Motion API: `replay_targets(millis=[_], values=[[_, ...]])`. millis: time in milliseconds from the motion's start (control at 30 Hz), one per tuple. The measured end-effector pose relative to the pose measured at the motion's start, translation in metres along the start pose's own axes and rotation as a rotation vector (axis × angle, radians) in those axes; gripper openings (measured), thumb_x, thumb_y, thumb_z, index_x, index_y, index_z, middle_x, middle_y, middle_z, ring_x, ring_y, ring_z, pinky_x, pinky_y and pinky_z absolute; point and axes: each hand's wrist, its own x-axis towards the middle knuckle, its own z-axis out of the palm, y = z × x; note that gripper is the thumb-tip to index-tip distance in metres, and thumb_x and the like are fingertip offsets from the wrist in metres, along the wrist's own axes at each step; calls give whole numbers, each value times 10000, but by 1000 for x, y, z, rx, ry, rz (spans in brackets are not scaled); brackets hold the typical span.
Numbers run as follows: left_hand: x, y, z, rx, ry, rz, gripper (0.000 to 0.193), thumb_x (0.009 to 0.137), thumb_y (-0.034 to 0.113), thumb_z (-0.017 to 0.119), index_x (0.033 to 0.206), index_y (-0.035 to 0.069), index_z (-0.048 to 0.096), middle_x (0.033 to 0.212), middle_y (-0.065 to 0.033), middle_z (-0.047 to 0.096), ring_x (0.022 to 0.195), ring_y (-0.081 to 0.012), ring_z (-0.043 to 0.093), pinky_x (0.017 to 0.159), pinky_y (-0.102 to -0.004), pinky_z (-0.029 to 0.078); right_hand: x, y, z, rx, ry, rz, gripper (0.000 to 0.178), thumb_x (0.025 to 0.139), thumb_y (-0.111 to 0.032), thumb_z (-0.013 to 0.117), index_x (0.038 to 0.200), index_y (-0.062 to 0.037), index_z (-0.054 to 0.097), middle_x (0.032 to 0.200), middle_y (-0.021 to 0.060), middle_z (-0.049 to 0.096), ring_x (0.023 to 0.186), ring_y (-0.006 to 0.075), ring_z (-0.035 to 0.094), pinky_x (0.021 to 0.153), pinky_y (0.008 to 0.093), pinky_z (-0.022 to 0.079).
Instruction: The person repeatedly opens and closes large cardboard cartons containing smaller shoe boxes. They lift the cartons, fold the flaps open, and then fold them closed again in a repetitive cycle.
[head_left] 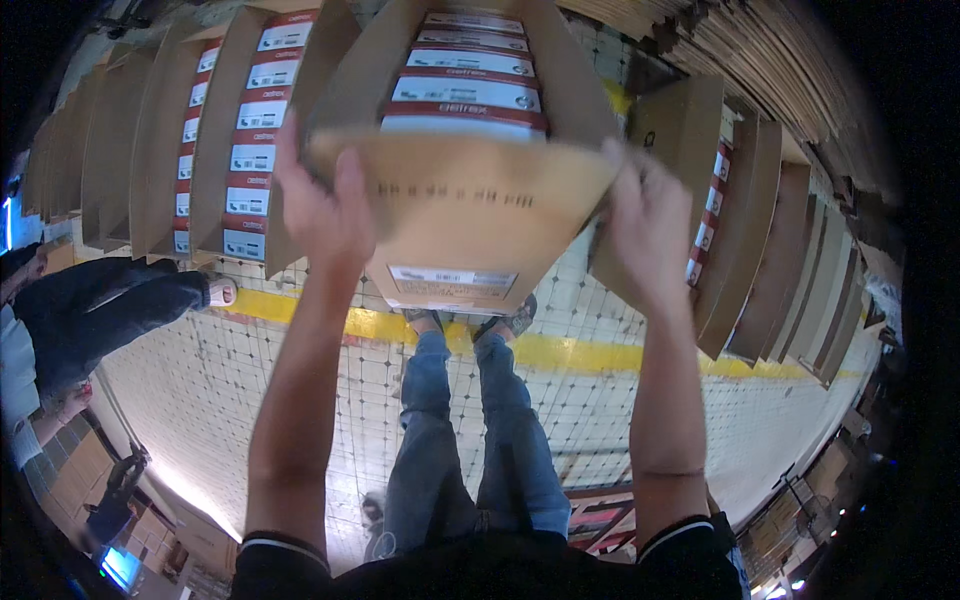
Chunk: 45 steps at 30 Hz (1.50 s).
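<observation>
In front of my feet stands a long brown cardboard carton (470,225) with its top open. Inside it, a row of red and white shoe boxes (465,92) runs away from me. My left hand (330,210) grips the left corner of the carton's near end, thumb apart from the fingers. At the opposite corner, my right hand (648,215) holds the edge of the same cardboard, its fingertips partly hidden and a little blurred. A white label (452,278) is stuck low on the near end.
More open cartons with shoe boxes (252,130) line the left, and others (705,215) the right. Flattened cardboard (760,65) is stacked at the back right. A yellow floor stripe (570,352) crosses at my feet. Another person's leg (120,300) is at the left.
</observation>
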Motion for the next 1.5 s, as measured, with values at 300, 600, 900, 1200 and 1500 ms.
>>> replay_targets(millis=[300, 600, 900, 1200, 1500], values=[[-261, -40, -58, 206, -455, -676, 463, 1038, 334, 376, 1248, -36, 556, 949, -212, 638, 896, -285, 622, 814, -393, 475, -199, 166, 66, -122, -206, 398, 295, 967, -240, 566, 842, 23, 615, 725, 245, 604, 676, 434, 604, 592, 485, 452], [-313, -124, 16, 276, -884, -668, 388, 978, 234, 442, 1309, 52, 530, 975, -277, 647, 940, -448, 626, 806, -488, 496, -251, 316, 98, -299, -210, 451, 254, 966, -233, 532, 1055, -5, 599, 884, 254, 658, 860, 447, 639, 750, 508, 511], [-271, -119, 50, 375, -887, -547, 322, 969, 280, 461, 1011, -9, 597, 935, -296, 645, 914, -485, 615, 826, -530, 478, -236, 318, 109, -428, -350, 595, 233, 938, -225, 536, 1080, -52, 596, 988, 246, 665, 909, 430, 650, 792, 516, 522], [-251, -126, 55, 582, -1155, -644, 417, 981, 346, 476, 964, -39, 638, 931, -292, 660, 942, -481, 624, 867, -542, 478, -238, 319, 108, -447, -433, 607, 313, 974, -316, 489, 1092, -34, 557, 1007, 242, 659, 938, 426, 651, 815, 505, 524], [-259, -153, 53, 576, -1187, -613, 423, 976, 362, 482, 956, -27, 646, 963, -296, 655, 974, -477, 617, 875, -541, 472, -234, 317, 108, -413, -442, 653, 356, 986, -356, 474, 1103, -29, 551, 1043, 244, 653, 984, 417, 641, 860, 494, 509]])
